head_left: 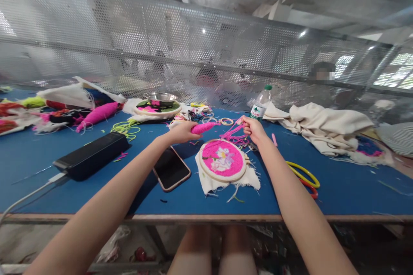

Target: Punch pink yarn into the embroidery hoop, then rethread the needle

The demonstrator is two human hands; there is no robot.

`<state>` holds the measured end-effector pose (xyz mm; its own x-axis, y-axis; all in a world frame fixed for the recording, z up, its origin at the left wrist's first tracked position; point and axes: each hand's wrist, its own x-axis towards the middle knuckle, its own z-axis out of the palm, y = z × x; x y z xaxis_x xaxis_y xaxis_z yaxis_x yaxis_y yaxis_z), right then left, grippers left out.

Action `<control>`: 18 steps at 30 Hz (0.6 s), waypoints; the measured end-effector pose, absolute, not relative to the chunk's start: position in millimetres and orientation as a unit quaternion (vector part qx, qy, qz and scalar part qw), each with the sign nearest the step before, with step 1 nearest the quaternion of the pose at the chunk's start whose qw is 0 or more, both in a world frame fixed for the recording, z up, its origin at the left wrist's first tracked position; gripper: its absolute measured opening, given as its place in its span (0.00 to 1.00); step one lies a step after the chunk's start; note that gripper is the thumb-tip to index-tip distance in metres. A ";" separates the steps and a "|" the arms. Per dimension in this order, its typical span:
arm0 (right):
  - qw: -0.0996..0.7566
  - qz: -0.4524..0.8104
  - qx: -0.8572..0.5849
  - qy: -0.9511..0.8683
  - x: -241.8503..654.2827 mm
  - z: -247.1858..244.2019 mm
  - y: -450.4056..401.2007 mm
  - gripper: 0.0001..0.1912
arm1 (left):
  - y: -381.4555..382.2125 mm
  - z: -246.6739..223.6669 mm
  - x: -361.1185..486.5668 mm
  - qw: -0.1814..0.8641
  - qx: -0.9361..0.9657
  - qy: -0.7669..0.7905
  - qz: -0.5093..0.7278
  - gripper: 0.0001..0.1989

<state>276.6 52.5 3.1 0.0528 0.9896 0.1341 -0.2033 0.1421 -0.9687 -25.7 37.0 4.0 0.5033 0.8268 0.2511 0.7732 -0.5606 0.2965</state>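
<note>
My left hand [184,132] is closed around the end of a wound bundle of pink yarn [204,127], which points to the right. Loose pink strands [232,133] run from it to my right hand [253,129], whose fingers are pinched on them. Below and between my hands lies an embroidery hoop [223,160] on white cloth with frayed edges. Its stitching shows a white flower on a pink ground. A small wooden ring [226,121] rests just beyond the strands. Left of the hoop, under my left forearm, is a phone [172,169].
A black power bank [92,154] with a white cable sits at left. Behind are another hoop [156,108] with a metal bowl [160,98], and a water bottle [262,102]. Cream cloth [322,124] and a yellow ring [303,172] lie right. A perforated metal screen [193,47] stands behind.
</note>
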 end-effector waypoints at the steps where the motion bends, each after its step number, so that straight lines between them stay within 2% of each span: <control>1: 0.601 0.502 -0.419 -0.460 280.5 2.9 53.8 0.15 | 36.6 3.2 -25.5 0.107 0.861 0.463 0.179 0.14; 6: 0.648 0.482 -0.429 -0.406 305.7 1.5 60.6 0.15 | 35.0 5.3 -31.9 0.207 0.823 0.483 0.214 0.14; 10: 0.660 0.480 -0.436 -0.379 319.2 -0.9 63.5 0.16 | 28.5 15.2 -34.3 0.349 0.772 0.451 0.282 0.14; 14: 0.656 0.491 -0.434 -0.375 318.7 -2.6 64.8 0.15 | 31.8 17.9 -31.0 0.467 0.618 0.425 0.468 0.12; 18: 0.646 0.505 -0.429 -0.378 312.3 -3.3 66.2 0.14 | 52.0 14.2 -37.1 0.456 0.477 0.421 0.622 0.09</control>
<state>312.3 66.2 -3.3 0.2040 0.9774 0.0549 -0.3285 0.1211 -0.9367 -37.1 52.0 14.2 -0.1281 0.9693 0.2097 -0.1654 -0.2294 0.9592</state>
